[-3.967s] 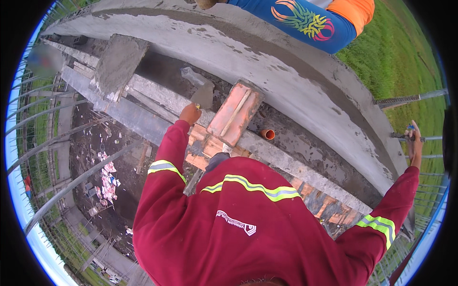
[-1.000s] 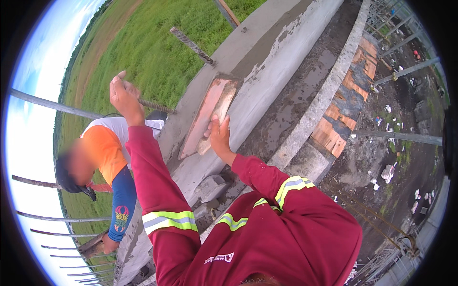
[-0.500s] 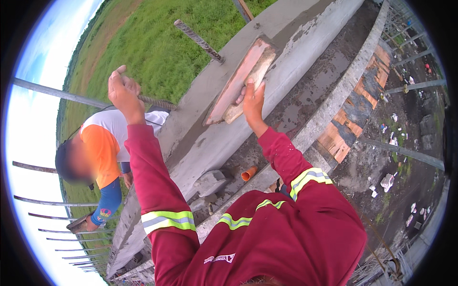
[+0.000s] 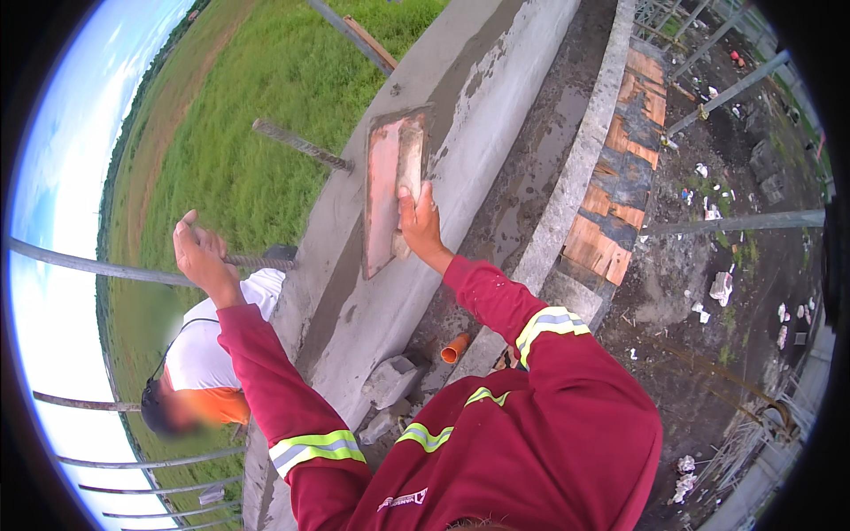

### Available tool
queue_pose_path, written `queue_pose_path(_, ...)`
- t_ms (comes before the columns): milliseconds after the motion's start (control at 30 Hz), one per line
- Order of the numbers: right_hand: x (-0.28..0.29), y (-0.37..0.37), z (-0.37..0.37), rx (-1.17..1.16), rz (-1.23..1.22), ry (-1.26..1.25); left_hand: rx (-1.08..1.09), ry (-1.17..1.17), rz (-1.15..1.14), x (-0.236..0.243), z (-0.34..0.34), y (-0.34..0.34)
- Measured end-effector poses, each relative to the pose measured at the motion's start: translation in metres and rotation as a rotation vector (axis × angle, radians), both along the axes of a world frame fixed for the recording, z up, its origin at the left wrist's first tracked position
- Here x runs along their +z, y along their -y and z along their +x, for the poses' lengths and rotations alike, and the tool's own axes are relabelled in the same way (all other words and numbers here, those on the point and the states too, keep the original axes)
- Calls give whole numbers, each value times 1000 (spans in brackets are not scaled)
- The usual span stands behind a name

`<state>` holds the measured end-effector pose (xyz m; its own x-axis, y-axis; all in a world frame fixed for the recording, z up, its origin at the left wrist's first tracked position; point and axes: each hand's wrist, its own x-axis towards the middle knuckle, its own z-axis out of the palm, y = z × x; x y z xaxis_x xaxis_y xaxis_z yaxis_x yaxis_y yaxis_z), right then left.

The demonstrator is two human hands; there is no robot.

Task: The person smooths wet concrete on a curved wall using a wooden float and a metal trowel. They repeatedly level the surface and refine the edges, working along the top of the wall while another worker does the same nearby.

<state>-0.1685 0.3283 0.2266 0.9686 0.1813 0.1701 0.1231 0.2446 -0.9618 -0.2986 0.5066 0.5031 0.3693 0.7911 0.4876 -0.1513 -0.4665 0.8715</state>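
My right hand (image 4: 420,223) is wrapped round the pale handle of a plastering float (image 4: 382,177), a long rectangular tool with a pinkish, mortar-smeared back. The float's blade lies along the wet grey concrete ledge (image 4: 350,305); its underside is hidden. To the left, my left hand (image 4: 205,257) is closed round the end of a ribbed rebar rod (image 4: 270,262) that juts out of the ledge's outer edge. Some of those fingers are hidden. Another rebar rod (image 4: 301,145) stands out from the ledge left of the float.
A co-worker (image 4: 199,358) in white and orange bends beyond the ledge, below my left hand. Broken concrete lumps (image 4: 390,380) and an orange pipe (image 4: 455,348) sit in the channel inside the ledge. Boards (image 4: 598,250) line the curved inner rim; debris-strewn ground lies lower right.
My view has shifted, so the ledge appears farther left. The float has turned more upright in the picture. The co-worker has bent lower. Both my hands keep their grips.
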Motion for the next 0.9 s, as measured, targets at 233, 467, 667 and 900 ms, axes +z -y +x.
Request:
queue_pose_path(233, 24, 53, 219, -9, 149, -287, 57, 26, -4, 0, 3, 2)
queue_pose_path(467, 4, 36, 156, 61, 187, -291, 52, 21, 9, 1, 3, 2)
queue_pose_path(667, -22, 19, -75, 299, -27, -120, 16, 13, -1, 0, 1, -1)
queue_pose_path(900, 10, 125, -111, 412, -405, 593, -28, 26, -30, -3, -1, -14)
